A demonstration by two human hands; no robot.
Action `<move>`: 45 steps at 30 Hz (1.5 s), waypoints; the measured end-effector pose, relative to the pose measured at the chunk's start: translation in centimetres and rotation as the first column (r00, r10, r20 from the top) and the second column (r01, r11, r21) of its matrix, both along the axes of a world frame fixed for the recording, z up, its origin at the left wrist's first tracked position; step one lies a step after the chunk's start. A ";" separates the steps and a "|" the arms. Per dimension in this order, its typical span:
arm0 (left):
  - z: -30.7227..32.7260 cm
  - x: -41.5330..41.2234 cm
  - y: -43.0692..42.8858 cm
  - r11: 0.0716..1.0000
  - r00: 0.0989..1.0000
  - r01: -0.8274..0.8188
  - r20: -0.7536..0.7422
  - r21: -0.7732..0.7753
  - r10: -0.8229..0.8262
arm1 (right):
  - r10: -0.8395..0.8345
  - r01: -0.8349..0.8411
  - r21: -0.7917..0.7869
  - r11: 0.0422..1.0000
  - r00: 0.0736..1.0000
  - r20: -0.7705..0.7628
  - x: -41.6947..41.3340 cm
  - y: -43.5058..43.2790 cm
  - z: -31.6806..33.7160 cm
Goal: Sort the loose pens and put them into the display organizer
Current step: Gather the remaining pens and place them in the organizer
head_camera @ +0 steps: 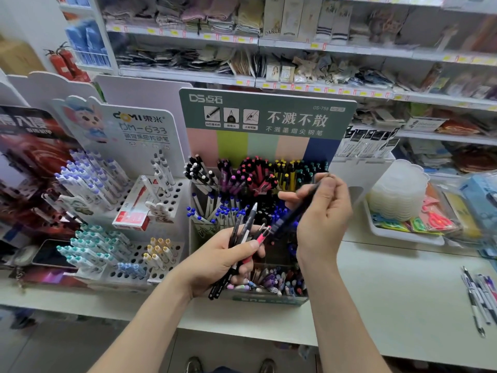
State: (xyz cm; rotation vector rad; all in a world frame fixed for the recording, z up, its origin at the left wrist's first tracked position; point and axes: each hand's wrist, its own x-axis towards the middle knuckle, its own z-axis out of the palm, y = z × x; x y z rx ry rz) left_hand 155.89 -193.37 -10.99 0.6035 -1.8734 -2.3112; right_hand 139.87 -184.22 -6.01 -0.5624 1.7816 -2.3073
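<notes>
Item: pen sorting at a shop counter, nearest first.

White counter (376, 286); a few loose pens (477, 297) lie on it at far right, well apart from both hands.

Left hand (215, 262): fingers and thumb curled round a bundle of pens (243, 235); the bundle's long axis rises from lower left to upper right, fanning at the top, with one silver tip pointing up and away.

Right hand (324, 211): thumb and fingers pinch a dark blue pen (291, 212) near its upper end; its axis slants from lower left, near the bundle, to upper right; which end is the tip is too blurred to tell.

Display organizer (234, 146), just behind the hands: stepped compartments sorted by colour, with black, purple, red, yellow and green at the back, and blue in the middle tier.

Handling note, as judgement: match the pen to the blue compartment; turn it upright, same end up as its neighbours; lower it in rather than drop it; keep the bundle firmly clamped.

Beyond: stocked shelves (322, 47).
</notes>
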 end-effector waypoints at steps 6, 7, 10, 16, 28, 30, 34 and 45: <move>-0.6 -0.5 0.0 0.937 0.973 -0.212 0.029 -0.279 0.229 | 0.292 -0.217 0.368 0.904 0.943 -0.159 1.4 -0.5 -1.0; -0.5 -0.6 0.0 0.905 0.964 -0.237 0.028 -0.353 0.263 | 0.358 -0.266 0.438 0.859 0.923 -0.142 1.9 -0.4 -1.0; -0.6 -0.9 0.2 0.795 0.947 -0.225 0.066 -0.564 0.315 | 0.462 -0.368 0.558 0.744 0.886 -0.033 3.4 -0.3 -1.3; 0.1 -0.9 1.0 0.719 0.902 -0.311 0.046 -0.622 0.430 | 0.429 -0.377 0.529 0.760 0.903 0.026 4.1 -0.9 -2.5; 0.4 -0.8 0.5 0.942 0.949 -0.314 0.058 0.122 0.309 | 0.322 -0.290 0.444 0.848 0.947 0.004 4.5 -1.5 -3.4; -0.1 -0.9 0.5 0.933 0.940 -0.340 0.081 0.122 0.332 | 0.229 -0.201 0.401 0.894 0.973 -0.022 4.4 -1.5 -3.0; -0.9 -0.9 0.1 0.912 0.921 -0.387 0.095 0.136 0.377 | 0.088 -0.070 0.233 0.970 0.994 -0.070 4.0 -1.1 -1.9; 0.4 0.0 -0.7 0.965 0.976 -0.216 -0.052 -0.148 0.210 | 0.446 -0.465 0.358 0.810 0.884 0.139 2.5 -0.1 -1.6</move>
